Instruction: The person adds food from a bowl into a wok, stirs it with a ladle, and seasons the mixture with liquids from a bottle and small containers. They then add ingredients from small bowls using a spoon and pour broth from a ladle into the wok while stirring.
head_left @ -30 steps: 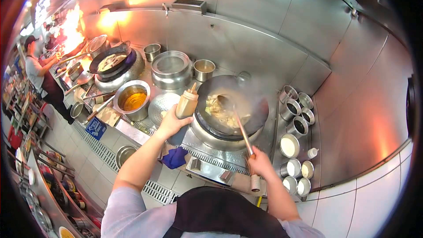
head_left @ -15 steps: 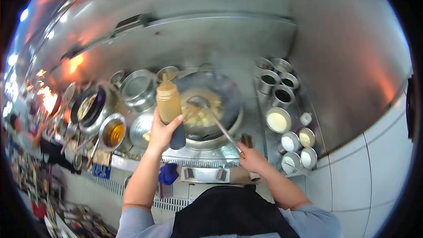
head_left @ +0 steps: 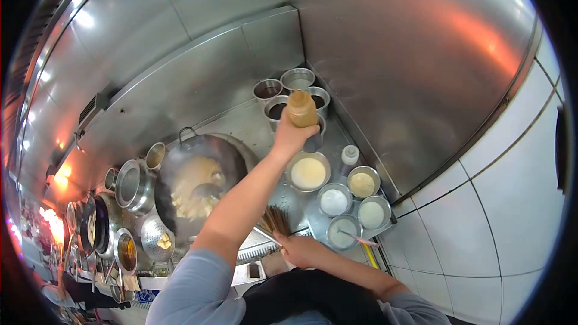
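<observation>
My left hand (head_left: pixel 293 137) is wrapped round a squeeze bottle (head_left: pixel 302 110) with tan contents, held over the metal seasoning containers. My right hand (head_left: pixel 296 249) grips the handle of a ladle (head_left: pixel 208 191), whose bowl rests in the wok (head_left: pixel 232 157) among pale food in steaming liquid. Part of the handle is hidden behind my left forearm. Just beyond my right hand stands a bamboo brush (head_left: pixel 277 219). Near the bottle are a bowl of creamy liquid (head_left: pixel 308 172) and a smaller squeeze bottle (head_left: pixel 350 155).
Bowls of white seasoning (head_left: pixel 334 200) stand at the counter's right, one with a spoon. A perforated skimmer (head_left: pixel 158 238), a bowl of amber oil (head_left: pixel 126 253) and a pot (head_left: pixel 133 186) are left of the wok. Flames (head_left: pixel 53 224) and another person (head_left: pixel 57 292) show at far left.
The view has turned right. My left hand has carried the squeeze bottle from beside the wok to above the seasoning containers. My right hand still holds the ladle.
</observation>
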Available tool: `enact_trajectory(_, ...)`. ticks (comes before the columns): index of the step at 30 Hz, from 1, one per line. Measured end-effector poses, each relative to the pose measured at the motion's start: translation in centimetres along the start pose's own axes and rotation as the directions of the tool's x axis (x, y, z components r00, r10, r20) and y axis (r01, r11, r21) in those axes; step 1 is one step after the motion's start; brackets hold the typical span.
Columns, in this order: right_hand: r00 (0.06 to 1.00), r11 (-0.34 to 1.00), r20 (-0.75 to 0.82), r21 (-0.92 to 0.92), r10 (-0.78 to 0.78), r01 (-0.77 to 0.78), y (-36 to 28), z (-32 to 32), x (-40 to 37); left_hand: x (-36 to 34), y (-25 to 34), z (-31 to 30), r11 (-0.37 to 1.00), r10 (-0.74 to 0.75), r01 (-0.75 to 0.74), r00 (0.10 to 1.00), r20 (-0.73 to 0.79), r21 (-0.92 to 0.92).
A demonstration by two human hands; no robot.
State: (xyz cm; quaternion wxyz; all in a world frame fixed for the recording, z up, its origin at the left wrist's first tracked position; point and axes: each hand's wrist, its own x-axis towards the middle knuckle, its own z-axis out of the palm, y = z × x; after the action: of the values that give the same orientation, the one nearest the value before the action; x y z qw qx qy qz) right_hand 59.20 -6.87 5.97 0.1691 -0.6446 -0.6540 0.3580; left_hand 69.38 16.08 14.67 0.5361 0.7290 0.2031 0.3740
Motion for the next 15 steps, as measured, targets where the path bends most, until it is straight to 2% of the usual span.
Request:
enact_trajectory(4, 0.996, 0.995, 0.069, 0.084, -0.059, 0.053, 1.3, -2.3, -0.9, 3.1, -6.1, 7.6, 0.985, -0.129, 0.132, 0.991, -0.034, 0.112)
enact_trajectory(6, 0.994, 0.993, 0.049, 0.074, -0.095, 0.091, 2.4, -1.9, -0.8, 3.1, -8.3, 10.2, 0.951, -0.292, 0.293, 0.956, -0.022, 0.102)
enact_trajectory(7, 0.994, 0.994, 0.070, 0.076, -0.084, 0.078, 2.7, -2.0, -0.8, 3.0, -9.2, 11.0, 0.956, -0.272, 0.271, 0.962, -0.009, 0.114)
enact_trajectory(10, 0.993, 0.996, 0.115, 0.079, -0.039, 0.030, 3.5, -1.9, -0.8, 2.6, -10.4, 12.6, 0.937, -0.341, 0.332, 0.937, 0.077, 0.107)
enact_trajectory(11, 0.994, 0.995, 0.081, 0.072, -0.067, 0.062, 4.1, -1.5, -0.7, 2.7, -12.2, 13.0, 0.930, -0.367, 0.367, 0.924, 0.102, 0.020)
enact_trajectory(12, 0.993, 0.993, 0.052, 0.057, -0.103, 0.100, 4.4, -1.3, -0.7, 2.8, -13.6, 13.4, 0.927, -0.374, 0.374, 0.922, 0.103, 0.019)
enact_trajectory(14, 0.994, 0.995, 0.055, 0.045, -0.092, 0.089, 4.6, -1.7, -0.8, 3.1, -15.0, 12.9, 0.948, -0.301, 0.287, 0.948, 0.098, 0.136)
enact_trajectory(15, 0.995, 0.996, 0.056, 0.031, -0.084, 0.083, 4.5, -2.0, -0.8, 3.2, -14.8, 12.3, 0.950, -0.294, 0.272, 0.943, 0.155, 0.150)
